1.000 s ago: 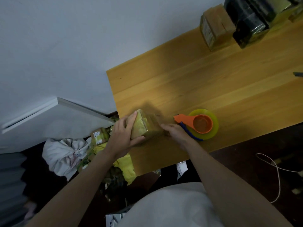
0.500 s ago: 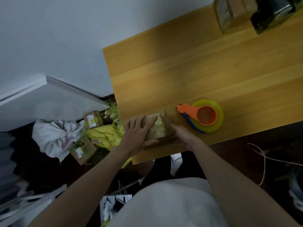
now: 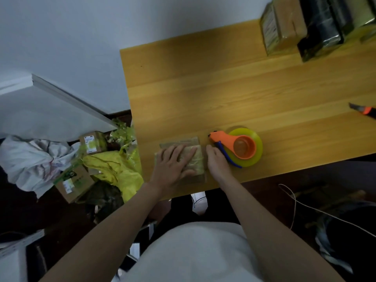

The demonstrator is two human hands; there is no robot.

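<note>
While the left hand (image 3: 173, 163) presses flat, fingers straight, on the wrapped parcel (image 3: 197, 158) at the near edge of the table (image 3: 223, 94), the right hand (image 3: 216, 161) sits against the parcel's right side; I cannot tell its hold. Just right of it, a tape dispenser (image 3: 242, 147) crowds that hand. Far beyond the hands stand boxes (image 3: 282, 35); well to the right lies a knife (image 3: 364, 110).

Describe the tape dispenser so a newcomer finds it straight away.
Start at the wooden table and follow its near edge to the flat parcel under the left hand. Right of the right hand lies the tape dispenser: an orange body on a yellow-green roll with a blue handle, unlike the slim orange-and-black knife farther right.
</note>
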